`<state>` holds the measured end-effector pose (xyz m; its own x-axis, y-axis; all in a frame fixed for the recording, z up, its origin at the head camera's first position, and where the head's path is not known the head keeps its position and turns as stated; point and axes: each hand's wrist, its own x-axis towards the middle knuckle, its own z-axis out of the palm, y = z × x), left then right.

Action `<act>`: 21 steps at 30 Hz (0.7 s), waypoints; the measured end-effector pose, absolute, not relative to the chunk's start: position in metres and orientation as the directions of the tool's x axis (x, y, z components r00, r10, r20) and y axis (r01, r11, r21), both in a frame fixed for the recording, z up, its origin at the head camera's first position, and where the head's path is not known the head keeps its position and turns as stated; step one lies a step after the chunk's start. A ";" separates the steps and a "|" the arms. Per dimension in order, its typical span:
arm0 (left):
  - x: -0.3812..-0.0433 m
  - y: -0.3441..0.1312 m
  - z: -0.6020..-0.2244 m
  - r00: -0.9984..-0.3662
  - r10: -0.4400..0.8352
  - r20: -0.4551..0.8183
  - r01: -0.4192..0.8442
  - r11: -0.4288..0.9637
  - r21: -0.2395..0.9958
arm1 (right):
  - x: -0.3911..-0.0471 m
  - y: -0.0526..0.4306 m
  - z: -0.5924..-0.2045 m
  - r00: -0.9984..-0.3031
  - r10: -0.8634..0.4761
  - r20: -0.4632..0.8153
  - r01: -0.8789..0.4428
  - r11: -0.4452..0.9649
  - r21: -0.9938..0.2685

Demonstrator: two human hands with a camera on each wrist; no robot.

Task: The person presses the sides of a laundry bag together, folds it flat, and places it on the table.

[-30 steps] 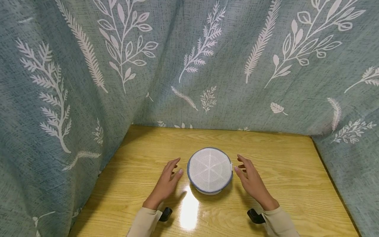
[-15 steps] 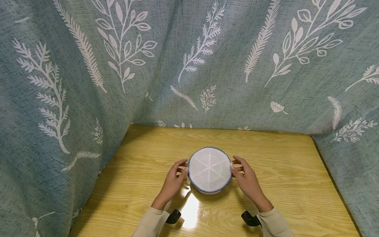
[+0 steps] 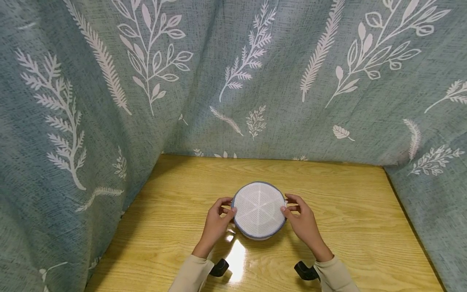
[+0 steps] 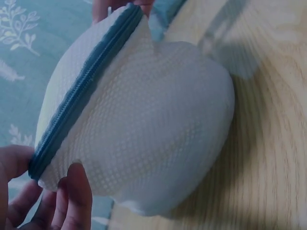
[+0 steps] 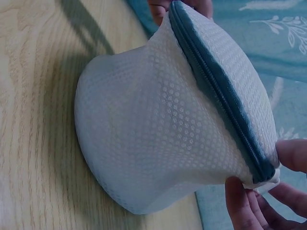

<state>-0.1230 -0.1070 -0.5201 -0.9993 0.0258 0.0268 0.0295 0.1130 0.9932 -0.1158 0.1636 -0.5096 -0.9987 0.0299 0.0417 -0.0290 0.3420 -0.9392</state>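
Observation:
A round white mesh laundry bag (image 3: 259, 209) stands on the wooden table, its flat top facing up. A blue zipper band (image 4: 82, 88) runs around the top edge. On the left side of that edge, my left hand (image 3: 215, 224) pinches the band, thumb on top and fingers beneath. The right hand (image 3: 303, 222) grips the opposite side the same way, beside a small white tab. Both wrist views show the mesh side wall (image 5: 139, 124) sagging in folds between the band and the wider base. What the bag contains, if anything, cannot be seen.
The light wooden table (image 3: 339, 194) extends around the bag. Blue-green curtains (image 3: 284, 73) with white leaf prints hang behind it and along both sides. A black wrist device (image 3: 219, 267) sits under the left cuff, and another black device (image 3: 306, 271) under the right.
Both hands have come inward from beside the bag to its rim and now pinch it from either side. The bag stays in about the same place.

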 end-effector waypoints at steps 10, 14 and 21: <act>-0.125 -0.104 -0.520 -0.999 0.000 -0.032 -0.032 0.064 0.997 | -0.116 0.163 -0.509 -0.999 0.034 0.041 -0.028 0.313 -0.949; -0.126 -0.103 -0.520 -0.999 -0.005 -0.039 -0.040 0.064 0.997 | -0.118 0.162 -0.511 -0.998 0.041 0.040 -0.025 0.306 -0.952; -0.128 -0.103 -0.523 -0.998 -0.012 -0.069 -0.070 0.078 0.995 | -0.122 0.162 -0.517 -0.998 0.048 0.037 -0.019 0.327 -0.945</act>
<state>-0.1276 -0.1027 -0.5228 -0.9975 -0.0117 -0.0694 -0.0701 0.0776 0.9945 -0.1217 0.1618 -0.5166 -0.9982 0.0481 0.0372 -0.0195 0.3267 -0.9449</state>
